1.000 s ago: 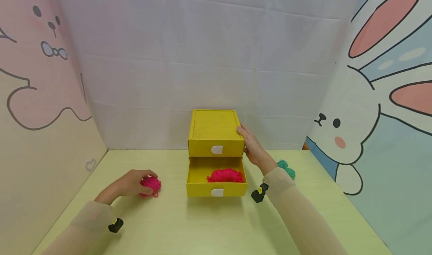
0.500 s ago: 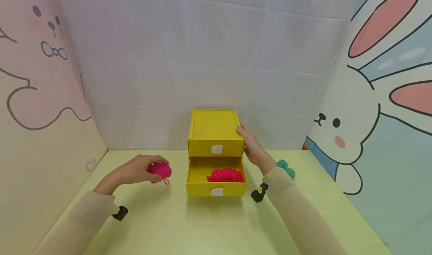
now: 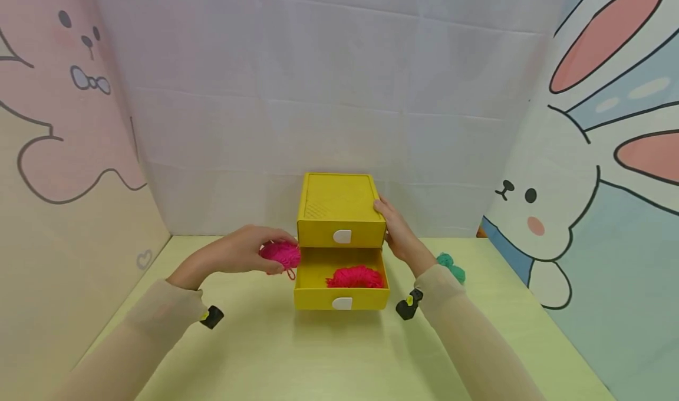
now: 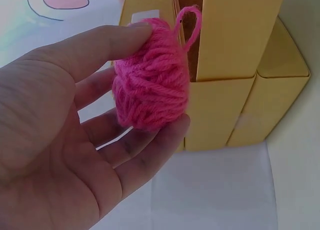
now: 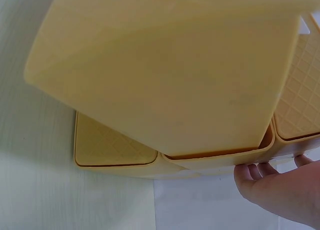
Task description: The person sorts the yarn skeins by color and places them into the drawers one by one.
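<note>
My left hand (image 3: 246, 249) pinches a bright pink ball of yarn (image 3: 282, 255) between thumb and fingers, just left of the yellow drawer box (image 3: 339, 197). A loose loop sticks out of the yarn ball (image 4: 152, 74) in the left wrist view. The lower drawer (image 3: 339, 298) is pulled out, and a red-pink skein of yarn (image 3: 355, 276) lies in its right part. Against the box's upper right side rests my right hand (image 3: 400, 230), thumb on the top edge and fingers along the side. In the right wrist view its fingertips (image 5: 243, 174) touch the box's side.
A green yarn bundle (image 3: 451, 268) lies on the table right of the box, partly behind the right forearm. A white cloth (image 3: 329, 94) hangs behind, and printed panels stand left and right. The upper drawer (image 3: 340, 234) is pushed in.
My left hand has lifted the pink ball of yarn off the table and carried it right to the drawer box's left side. The right hand has stayed on the box.
</note>
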